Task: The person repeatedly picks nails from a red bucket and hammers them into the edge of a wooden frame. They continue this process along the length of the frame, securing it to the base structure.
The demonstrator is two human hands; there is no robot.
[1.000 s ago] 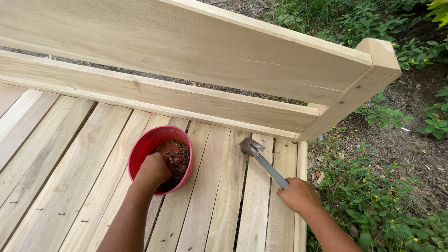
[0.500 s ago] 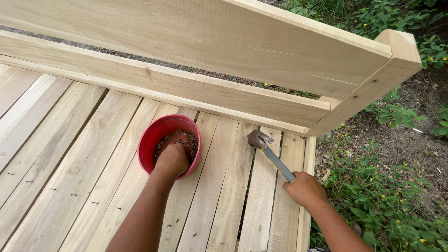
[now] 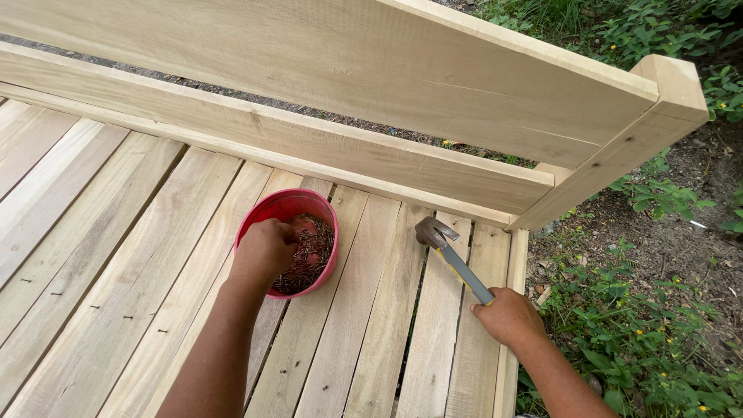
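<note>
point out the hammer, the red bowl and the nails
hammer (image 3: 463,269), head view, on the grey handle
red bowl (image 3: 283,203), head view, on the far rim
nails (image 3: 316,249), head view, on the pile inside the bowl

Plank deck (image 3: 101,255), rails (image 3: 371,70), weeds (image 3: 642,348)

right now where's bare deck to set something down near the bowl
Bare planks run wide to the left of the red bowl. A narrower strip lies between bowl and hammer. It is crowded at the right edge, where the right hand holds the hammer.
</note>
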